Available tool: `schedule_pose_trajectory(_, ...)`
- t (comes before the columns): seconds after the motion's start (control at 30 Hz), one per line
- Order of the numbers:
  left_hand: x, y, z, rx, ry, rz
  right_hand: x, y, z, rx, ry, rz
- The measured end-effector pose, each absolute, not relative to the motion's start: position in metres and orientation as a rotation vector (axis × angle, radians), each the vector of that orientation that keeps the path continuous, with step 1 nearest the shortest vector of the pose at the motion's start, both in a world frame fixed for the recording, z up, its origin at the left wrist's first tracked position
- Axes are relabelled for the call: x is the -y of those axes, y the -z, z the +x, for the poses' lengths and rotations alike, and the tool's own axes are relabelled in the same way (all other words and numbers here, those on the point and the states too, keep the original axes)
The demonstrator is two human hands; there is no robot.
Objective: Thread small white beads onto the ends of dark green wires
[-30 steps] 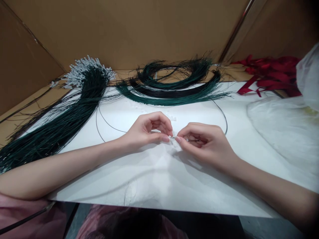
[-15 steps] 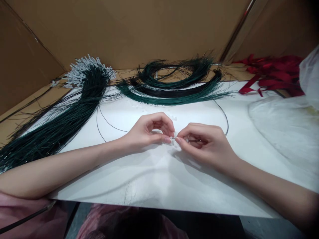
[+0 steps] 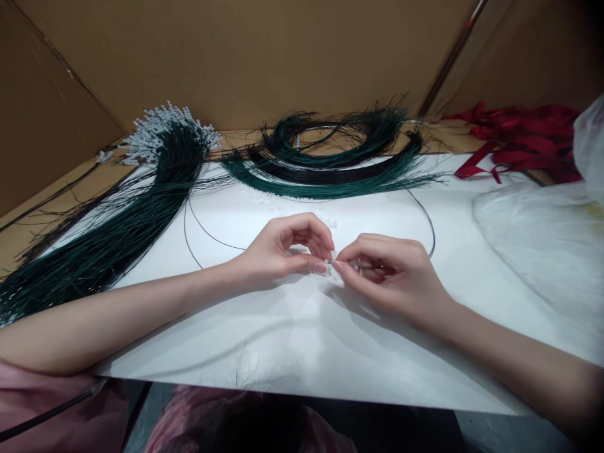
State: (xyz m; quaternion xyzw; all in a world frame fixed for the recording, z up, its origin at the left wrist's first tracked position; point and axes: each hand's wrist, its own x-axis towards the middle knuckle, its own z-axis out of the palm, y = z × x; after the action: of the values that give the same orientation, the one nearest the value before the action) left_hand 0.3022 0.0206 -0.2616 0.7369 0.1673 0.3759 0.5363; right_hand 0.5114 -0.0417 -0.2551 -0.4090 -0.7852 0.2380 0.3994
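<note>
Over the white work surface [image 3: 302,333], my two hands meet nearly fingertip to fingertip. My left hand [image 3: 285,251] is closed in a pinch of thumb and index finger on a tiny white bead [image 3: 327,261], mostly covered by the fingertips. My right hand [image 3: 396,267] pinches a thin dark wire [image 3: 430,226], whose tip points at the bead. Another small white piece [image 3: 356,268] sits on the wire under the right fingers. The wire arcs out behind both hands. Whether its tip is inside the bead, I cannot tell.
A thick bundle of dark green wires [image 3: 155,207] with white beaded ends [image 3: 165,126] lies left. Curved green wire bundles [image 3: 330,185] lie at the back. Red ribbons [image 3: 528,141] and translucent white plastic [image 3: 542,245] are on the right. Cardboard walls [image 3: 264,56] enclose the table.
Both hands keep the same pinch with almost no motion. The whole view has shifted very slightly, so things appear a little further right.
</note>
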Motion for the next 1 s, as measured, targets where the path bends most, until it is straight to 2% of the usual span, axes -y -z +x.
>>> schedule_pose_trajectory(1.0, -0.0198, 0.2607, 0.3031, -0.419, -0.885, 1.767, 0.0434, 0.2513, 0.5098, 2.026, -0.526, -1.027)
